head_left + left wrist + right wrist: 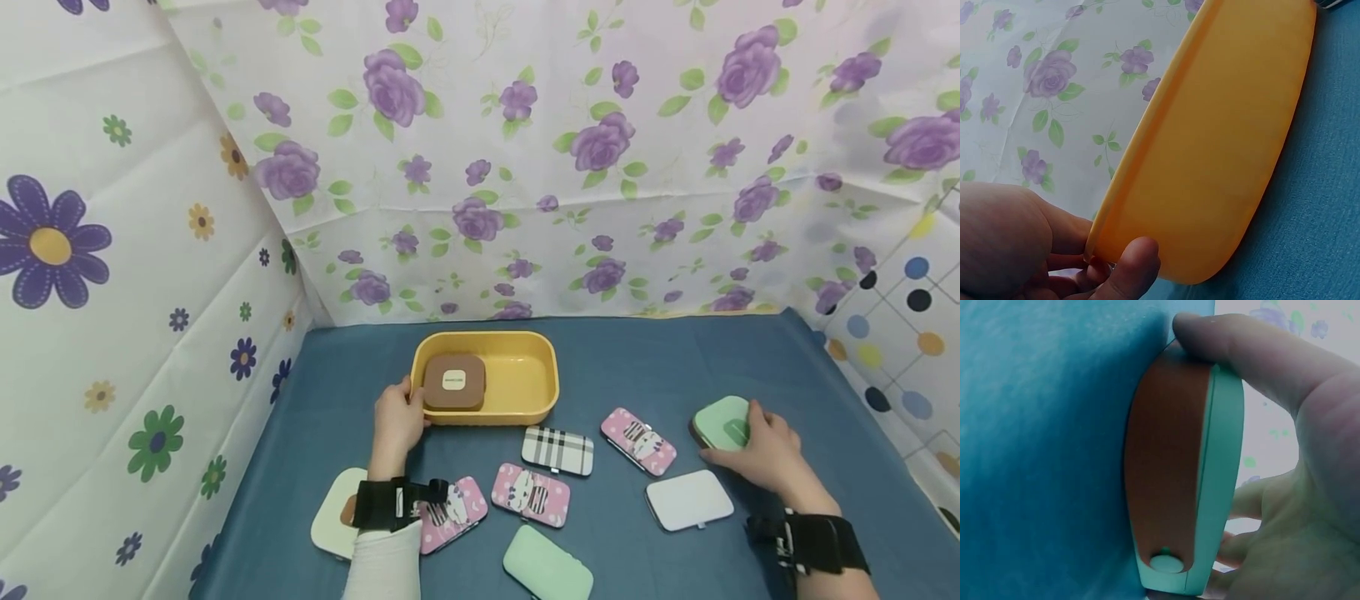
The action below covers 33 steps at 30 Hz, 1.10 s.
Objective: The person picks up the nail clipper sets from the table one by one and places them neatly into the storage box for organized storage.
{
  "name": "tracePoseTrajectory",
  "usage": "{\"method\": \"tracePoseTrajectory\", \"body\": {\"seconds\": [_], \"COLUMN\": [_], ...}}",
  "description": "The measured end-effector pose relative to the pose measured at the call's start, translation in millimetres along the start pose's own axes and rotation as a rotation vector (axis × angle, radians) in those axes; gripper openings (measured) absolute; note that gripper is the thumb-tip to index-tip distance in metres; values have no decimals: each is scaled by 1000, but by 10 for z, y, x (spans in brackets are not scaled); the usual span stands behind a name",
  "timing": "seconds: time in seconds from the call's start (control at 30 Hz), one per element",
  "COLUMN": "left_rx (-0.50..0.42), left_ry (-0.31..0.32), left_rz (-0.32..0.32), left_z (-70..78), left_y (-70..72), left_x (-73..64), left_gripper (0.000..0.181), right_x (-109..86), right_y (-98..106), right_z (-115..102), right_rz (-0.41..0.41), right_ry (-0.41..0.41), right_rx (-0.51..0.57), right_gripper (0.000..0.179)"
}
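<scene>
At the back of the table, my left hand (pixel 397 425) pinches the left end of a yellow plastic basin (pixel 525 383). In the left wrist view the thumb (pixel 1138 262) lies against the basin's outer wall (pixel 1210 144), with the fingers at the rim. A brown square case (pixel 454 396) with a pale label sits in the basin's left half. To the right, my right hand (pixel 768 454) grips a rounded green case (pixel 720 421) by its edges. The right wrist view shows that case's brown side (pixel 1166 456) and a round green button, close over the blue cloth.
In front of the basin lie a plaid case (pixel 558 451), pink cartoon cases (pixel 531 495), (pixel 639 442), a white case (pixel 688 500) and a mint case (pixel 547 562). My left forearm partly covers a cream case (pixel 333 521) and another pink case (pixel 453 515). Floral sheets (pixel 480 167) stand behind.
</scene>
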<state>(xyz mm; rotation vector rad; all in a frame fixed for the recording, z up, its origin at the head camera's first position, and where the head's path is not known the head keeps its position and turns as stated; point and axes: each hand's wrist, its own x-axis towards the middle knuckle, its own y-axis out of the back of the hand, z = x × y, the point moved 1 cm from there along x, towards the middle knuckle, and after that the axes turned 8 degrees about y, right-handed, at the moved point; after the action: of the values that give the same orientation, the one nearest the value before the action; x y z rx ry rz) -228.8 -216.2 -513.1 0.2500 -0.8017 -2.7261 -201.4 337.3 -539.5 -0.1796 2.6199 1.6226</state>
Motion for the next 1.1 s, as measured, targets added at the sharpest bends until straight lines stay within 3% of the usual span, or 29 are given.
{"method": "tracePoseTrajectory", "body": {"seconds": [0.3, 0.57, 0.8, 1.1], "left_rx": [-5, -18, -44, -35], "left_ry": [0, 13, 12, 9], "left_rz": [-7, -5, -26, -24], "left_z": [-3, 25, 20, -2], "left_y": [15, 18, 20, 23], "left_x": [-7, -4, -14, -10], "left_gripper": [43, 41, 46, 48], "right_x": [23, 33, 52, 99], "right_y": [12, 48, 92, 146], "right_z": [-61, -81, -219, -482], "right_rz": [21, 61, 102, 73], "right_ry": [-36, -9, -2, 67], "right_rx": [41, 90, 105, 129], "right_gripper": [136, 141, 142, 137]}}
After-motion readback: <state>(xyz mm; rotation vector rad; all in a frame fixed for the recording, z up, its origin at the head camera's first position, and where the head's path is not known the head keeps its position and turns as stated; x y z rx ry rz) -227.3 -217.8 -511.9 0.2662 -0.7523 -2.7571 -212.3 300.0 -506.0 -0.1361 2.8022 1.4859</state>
